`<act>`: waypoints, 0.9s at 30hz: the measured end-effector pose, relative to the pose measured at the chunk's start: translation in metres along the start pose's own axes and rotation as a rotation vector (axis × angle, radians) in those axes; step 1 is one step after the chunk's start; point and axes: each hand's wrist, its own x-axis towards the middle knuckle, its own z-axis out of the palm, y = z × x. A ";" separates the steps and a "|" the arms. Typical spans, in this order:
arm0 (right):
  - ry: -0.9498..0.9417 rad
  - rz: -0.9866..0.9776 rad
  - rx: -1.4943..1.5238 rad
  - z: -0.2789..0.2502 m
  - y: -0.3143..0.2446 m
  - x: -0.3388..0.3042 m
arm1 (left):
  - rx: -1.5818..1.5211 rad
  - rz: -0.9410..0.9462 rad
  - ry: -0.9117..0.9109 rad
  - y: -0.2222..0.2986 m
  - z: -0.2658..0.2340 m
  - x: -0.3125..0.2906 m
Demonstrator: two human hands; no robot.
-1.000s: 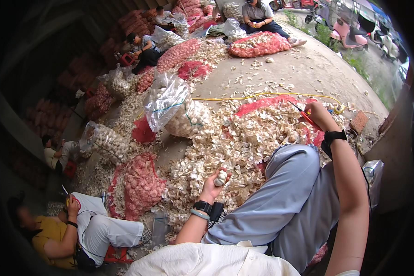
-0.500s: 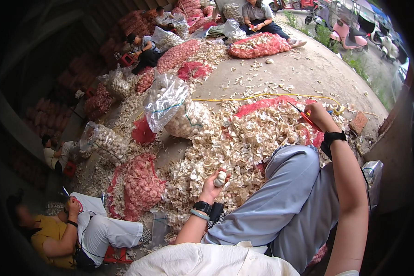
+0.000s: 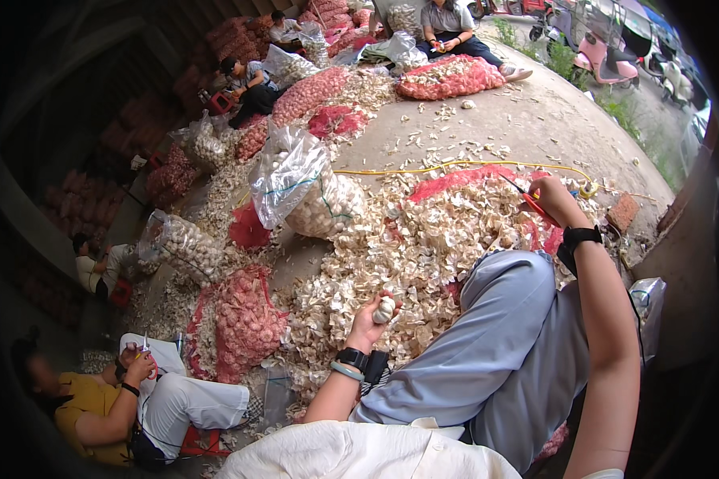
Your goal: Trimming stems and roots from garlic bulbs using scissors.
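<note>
A whitish garlic bulb (image 3: 385, 310) rests in my left hand (image 3: 367, 323), fingers curled round it, just above a wide heap of dry garlic skins (image 3: 407, 263). Away to the right, my right hand (image 3: 558, 201) grips a pair of scissors with red-orange handles (image 3: 540, 209). Their dark blades point up and left over the far edge of the heap; how far apart the blades are is hard to make out. My knees lie between the two hands.
A clear plastic bag of bulbs (image 3: 323, 207) stands beyond the heap, and a red mesh sack of garlic (image 3: 248, 323) lies left. A yellow hose (image 3: 463, 164) crosses behind. A brick (image 3: 622, 212) sits far right. A co-worker in yellow (image 3: 96, 407) holds scissors at lower left.
My left hand and the bulb have hardly shifted, and the scissors stay in place in my right hand. At lower left, the co-worker's hands have come together with their scissors turned upright.
</note>
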 end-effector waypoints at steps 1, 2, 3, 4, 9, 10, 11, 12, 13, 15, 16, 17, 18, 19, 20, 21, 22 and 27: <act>-0.002 -0.004 0.001 0.000 0.000 0.000 | 0.000 0.001 0.001 0.000 -0.001 0.000; -0.004 -0.009 0.001 0.000 0.000 0.000 | -0.001 0.001 0.002 0.000 -0.001 0.001; -0.006 -0.013 0.002 -0.001 0.001 0.000 | -0.001 0.002 0.003 0.000 -0.002 0.001; -0.004 -0.014 0.000 -0.001 0.000 0.000 | -0.002 0.001 0.006 0.000 -0.002 0.001; 0.002 0.004 -0.002 -0.002 -0.002 0.000 | -0.018 -0.007 0.003 0.000 -0.003 0.002; -0.001 0.006 -0.005 -0.002 -0.004 -0.001 | -0.013 -0.005 0.004 0.000 -0.002 0.002; -0.003 0.007 -0.009 -0.003 -0.005 -0.001 | -0.007 -0.003 0.005 0.000 -0.002 0.002; -0.005 0.008 -0.012 -0.004 -0.006 -0.002 | -0.002 0.000 0.006 -0.001 -0.003 0.002; -0.005 0.009 -0.010 -0.003 -0.006 -0.002 | 0.004 0.002 0.007 -0.001 -0.004 0.002; -0.006 0.014 -0.005 -0.003 -0.005 -0.002 | 0.015 0.005 0.007 0.000 -0.005 0.003; -0.006 0.013 -0.007 -0.003 -0.005 -0.002 | 0.017 0.006 0.015 -0.001 -0.004 0.003; -0.007 0.012 -0.009 -0.003 -0.004 -0.001 | 0.020 0.008 0.023 -0.001 -0.004 0.003; -0.008 0.011 -0.011 -0.003 -0.003 -0.001 | 0.022 0.011 0.032 -0.001 -0.004 0.003; -0.007 0.009 -0.014 -0.003 -0.003 -0.001 | 0.025 0.012 0.032 -0.001 -0.004 0.003; -0.006 0.008 -0.018 -0.003 -0.003 -0.001 | 0.028 0.014 0.032 -0.001 -0.004 0.003; -0.006 0.007 -0.020 -0.003 -0.004 -0.001 | 0.032 0.016 0.034 -0.001 -0.004 0.003; -0.009 0.010 -0.019 -0.003 -0.005 -0.001 | 0.029 0.015 0.038 -0.001 -0.003 0.003; -0.017 0.015 -0.008 -0.003 -0.005 -0.002 | 0.014 0.009 0.046 -0.001 -0.003 0.003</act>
